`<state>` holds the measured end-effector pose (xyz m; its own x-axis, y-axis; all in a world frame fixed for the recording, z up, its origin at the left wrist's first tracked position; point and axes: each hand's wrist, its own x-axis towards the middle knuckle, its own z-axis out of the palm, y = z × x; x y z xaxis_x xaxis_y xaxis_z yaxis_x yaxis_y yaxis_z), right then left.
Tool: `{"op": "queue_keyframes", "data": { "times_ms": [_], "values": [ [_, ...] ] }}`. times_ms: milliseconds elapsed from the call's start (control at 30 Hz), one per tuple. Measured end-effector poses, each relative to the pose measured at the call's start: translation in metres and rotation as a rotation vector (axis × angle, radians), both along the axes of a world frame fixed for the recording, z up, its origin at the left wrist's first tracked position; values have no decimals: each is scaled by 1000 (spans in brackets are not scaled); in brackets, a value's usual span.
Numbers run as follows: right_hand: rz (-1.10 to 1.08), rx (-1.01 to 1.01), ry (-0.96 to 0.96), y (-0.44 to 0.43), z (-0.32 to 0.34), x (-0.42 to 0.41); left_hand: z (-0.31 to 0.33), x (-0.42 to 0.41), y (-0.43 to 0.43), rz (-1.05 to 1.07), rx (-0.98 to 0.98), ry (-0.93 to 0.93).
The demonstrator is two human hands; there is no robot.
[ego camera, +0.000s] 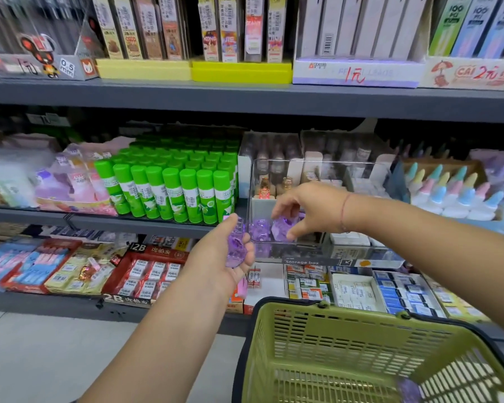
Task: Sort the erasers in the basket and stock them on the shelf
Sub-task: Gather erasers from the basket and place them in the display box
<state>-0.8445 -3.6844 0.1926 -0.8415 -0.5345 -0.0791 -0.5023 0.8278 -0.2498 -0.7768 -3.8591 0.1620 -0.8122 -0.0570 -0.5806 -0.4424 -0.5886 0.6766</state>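
Observation:
My left hand (224,257) holds a stack of clear purple eraser packs (237,242) just left of a clear storage box (317,167) on the middle shelf. My right hand (309,209) reaches into that box and pinches one purple eraser pack (281,228) near its floor, beside another purple eraser pack (258,231) lying there. The green basket (346,330) hangs at the lower right, below my right forearm, with one purple eraser pack (409,389) on its bottom.
Green glue sticks (169,187) stand in rows left of the box. White glue bottles with pastel caps (454,193) stand to its right. Boxed erasers (146,274) fill the lowest shelf. A grey shelf board (245,97) runs overhead. Grey floor lies at the lower left.

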Motion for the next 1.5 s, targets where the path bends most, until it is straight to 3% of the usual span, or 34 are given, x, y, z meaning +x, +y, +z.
{"op": "queue_keyframes", "data": {
  "times_ms": [433, 767, 1133, 1200, 1367, 1500],
  "values": [
    [44, 91, 23, -10, -17, -9, -10, 1, 10, 17, -57, -60],
    [45, 80, -93, -7, -11, -17, -8, 1, 10, 21, -49, -61],
    [45, 130, 55, -3, -20, -17, -7, 3, 10, 30, -73, -53],
    [30, 44, 70, -2, -15, -13, -5, 3, 9, 50, -100, -12],
    [36, -537, -102, 1, 18, 4, 2, 2, 9, -32, -119, 149],
    [161, -529, -193, 0, 35, 22, 8, 9, 19, -282, -124, 182]
  ]
}}
